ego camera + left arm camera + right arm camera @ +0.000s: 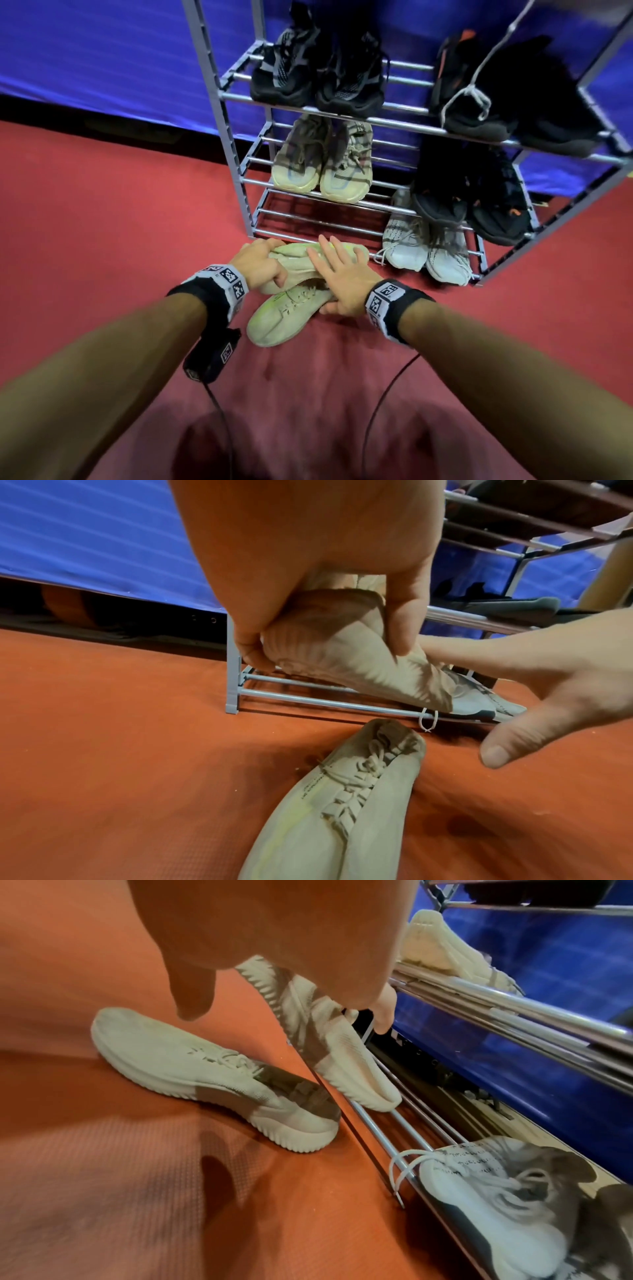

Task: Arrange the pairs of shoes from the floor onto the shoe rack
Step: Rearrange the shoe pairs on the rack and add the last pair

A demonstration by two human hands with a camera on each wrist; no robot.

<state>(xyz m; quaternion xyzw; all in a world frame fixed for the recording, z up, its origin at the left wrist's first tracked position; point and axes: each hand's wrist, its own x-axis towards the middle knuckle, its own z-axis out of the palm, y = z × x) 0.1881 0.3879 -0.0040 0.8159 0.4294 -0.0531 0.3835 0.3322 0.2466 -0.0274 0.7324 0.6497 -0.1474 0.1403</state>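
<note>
Nearest, 1 pale shoe (277,318) lies on the red floor (120,212). Left hand (258,262) grips its lifted mate (346,656) at the rack's (236,164) bottom shelf; right hand (342,279) hovers, fingers spread. Next, probably shelving this shoe.

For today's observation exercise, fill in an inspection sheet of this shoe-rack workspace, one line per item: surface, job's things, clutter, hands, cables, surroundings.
Surface: red carpet, bare around the rack.
Job's things: grey shoe rack holds five pairs; the bottom shelf's left half is free. One pale green shoe lies on the carpet; the lifted pale green shoe is tilted over the rack's bottom front rail.
Clutter: nothing seen.
Hands: left hand grips the lifted shoe; right hand rests on it, fingers spread.
Cables: black cables hang from both wristbands towards the person.
Surroundings: blue sheet behind the rack.
</note>
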